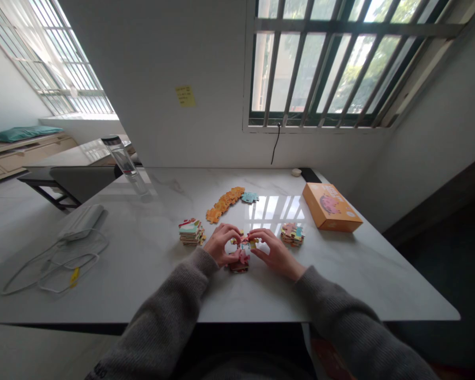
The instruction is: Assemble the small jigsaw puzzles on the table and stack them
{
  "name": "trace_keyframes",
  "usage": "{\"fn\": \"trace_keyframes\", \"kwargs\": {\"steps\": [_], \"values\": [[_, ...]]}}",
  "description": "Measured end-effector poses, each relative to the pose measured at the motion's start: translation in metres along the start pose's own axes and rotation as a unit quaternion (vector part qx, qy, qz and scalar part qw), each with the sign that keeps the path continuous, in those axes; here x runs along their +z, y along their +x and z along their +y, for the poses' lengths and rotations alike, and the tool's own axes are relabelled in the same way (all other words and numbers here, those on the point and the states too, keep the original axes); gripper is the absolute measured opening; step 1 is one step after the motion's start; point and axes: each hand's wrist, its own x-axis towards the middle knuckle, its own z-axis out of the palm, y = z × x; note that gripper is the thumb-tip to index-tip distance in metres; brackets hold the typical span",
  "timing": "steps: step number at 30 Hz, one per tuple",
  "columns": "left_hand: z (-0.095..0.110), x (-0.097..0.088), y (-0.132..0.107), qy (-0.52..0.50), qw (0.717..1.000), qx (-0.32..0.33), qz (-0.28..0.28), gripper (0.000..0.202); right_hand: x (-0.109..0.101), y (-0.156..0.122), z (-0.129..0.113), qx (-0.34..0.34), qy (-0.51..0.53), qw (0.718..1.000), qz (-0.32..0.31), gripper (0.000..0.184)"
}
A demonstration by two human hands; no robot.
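Both hands meet at the near middle of the white bench [340,274]. The left hand [220,244] and the right hand [276,254] are curled, and their fingers pinch the same joined puzzle pieces [244,244], just above a small pile [239,265]. A left stack [190,232] and a right stack [293,234] lie beside the hands, and an orange box [330,207] is farther right.

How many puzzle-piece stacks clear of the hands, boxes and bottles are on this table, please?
Puzzle-piece stacks: 2
Orange box: 1
Clear bottle: 1
Total: 4
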Motion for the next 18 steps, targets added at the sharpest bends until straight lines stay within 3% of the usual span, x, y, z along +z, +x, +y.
{"fn": "trace_keyframes", "kwargs": {"steps": [4,8,12,18], "values": [[-0.005,0.001,-0.001,-0.005,1.000,-0.008,0.002,0.026,-0.013,0.000,-0.002,-0.004,-0.035,0.999,0.017,0.024],[-0.023,0.006,-0.005,0.076,0.994,-0.080,-0.023,0.032,-0.048,-0.011,0.010,0.014,-0.124,0.989,0.077,0.021],[-0.036,0.011,-0.009,0.137,0.978,-0.143,-0.069,0.033,-0.086,-0.034,0.038,0.102,-0.187,0.967,0.137,0.028],[-0.042,0.013,-0.009,0.129,0.977,-0.154,-0.073,0.028,-0.104,-0.056,0.056,0.121,-0.186,0.970,0.096,0.022]]}}
